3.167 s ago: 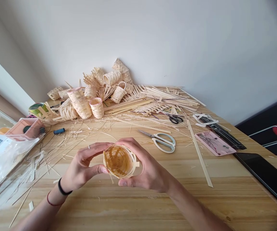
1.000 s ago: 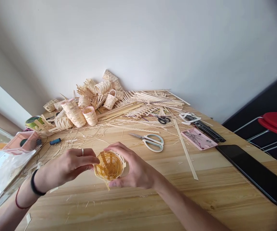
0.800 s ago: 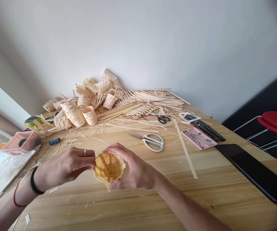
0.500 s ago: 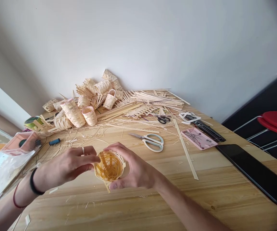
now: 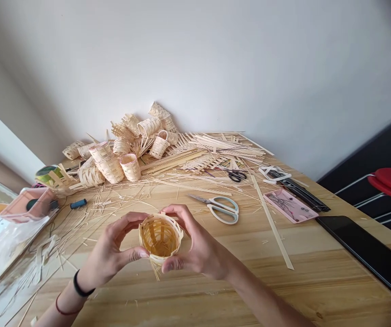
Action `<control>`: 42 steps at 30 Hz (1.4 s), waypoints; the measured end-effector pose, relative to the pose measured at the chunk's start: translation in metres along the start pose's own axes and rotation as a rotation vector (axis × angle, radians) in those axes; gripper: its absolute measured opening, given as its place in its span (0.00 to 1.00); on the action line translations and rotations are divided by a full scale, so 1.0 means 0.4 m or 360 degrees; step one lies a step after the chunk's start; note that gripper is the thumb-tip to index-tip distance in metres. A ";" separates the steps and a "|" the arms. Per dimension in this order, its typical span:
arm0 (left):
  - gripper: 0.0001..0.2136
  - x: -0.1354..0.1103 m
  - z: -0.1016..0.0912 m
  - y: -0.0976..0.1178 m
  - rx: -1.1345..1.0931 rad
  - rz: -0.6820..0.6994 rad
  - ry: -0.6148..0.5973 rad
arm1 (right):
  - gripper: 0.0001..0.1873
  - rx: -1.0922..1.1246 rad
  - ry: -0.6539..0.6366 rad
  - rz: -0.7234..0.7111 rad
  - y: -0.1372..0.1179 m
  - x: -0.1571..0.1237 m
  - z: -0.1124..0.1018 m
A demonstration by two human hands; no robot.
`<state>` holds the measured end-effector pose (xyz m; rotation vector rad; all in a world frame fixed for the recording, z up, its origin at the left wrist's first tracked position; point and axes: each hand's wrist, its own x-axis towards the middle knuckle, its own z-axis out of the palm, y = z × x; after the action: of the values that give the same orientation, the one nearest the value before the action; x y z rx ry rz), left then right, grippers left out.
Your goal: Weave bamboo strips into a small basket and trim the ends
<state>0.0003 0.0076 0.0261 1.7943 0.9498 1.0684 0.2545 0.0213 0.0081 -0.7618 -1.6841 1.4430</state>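
Observation:
Between my two hands is a small round woven basket (image 5: 161,240) of pale split strips, its open mouth facing me. Thin loose strip ends stick out below its rim. My left hand (image 5: 114,247) grips the left side, thumb on the near rim and fingers at the far side. On the right side, my right hand (image 5: 195,243) wraps round the rim, with its thumb at the near edge. A black band and a thin red cord circle my left wrist. White-handled scissors (image 5: 221,209) lie on the table beyond my right hand.
Several woven baskets (image 5: 107,161) and a heap of flat strips (image 5: 212,152) lie by the wall. Black scissors (image 5: 237,175), a pink tray (image 5: 292,206) with pins, and a black phone (image 5: 362,254) lie rightward. At left stand a pink bin (image 5: 28,204) and a blue roll (image 5: 78,204).
My left hand has moved from pinching at the left rim to holding the basket's side with thumb and fingers spread round it. The whole view has shifted slightly.

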 end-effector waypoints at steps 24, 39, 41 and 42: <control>0.17 -0.027 0.041 -0.041 -0.0309 -0.0082 0.0480 | 0.37 -0.0031 0.0038 -0.0166 -0.008 0.005 -0.001; 0.14 -0.014 0.031 -0.023 -0.0279 -0.0110 0.0423 | 0.37 -0.0103 0.0032 -0.0246 -0.005 0.006 0.000; 0.14 -0.013 0.031 -0.025 -0.0291 -0.0112 0.0433 | 0.36 -0.0087 0.0017 -0.0248 -0.007 0.006 -0.001; 0.14 -0.013 0.031 -0.026 -0.0304 -0.0115 0.0439 | 0.36 -0.0082 0.0010 -0.0249 -0.007 0.006 -0.002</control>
<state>0.0078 0.0037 0.0116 1.4717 1.0289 1.3367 0.2542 0.0233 0.0115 -0.6462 -1.7416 1.2925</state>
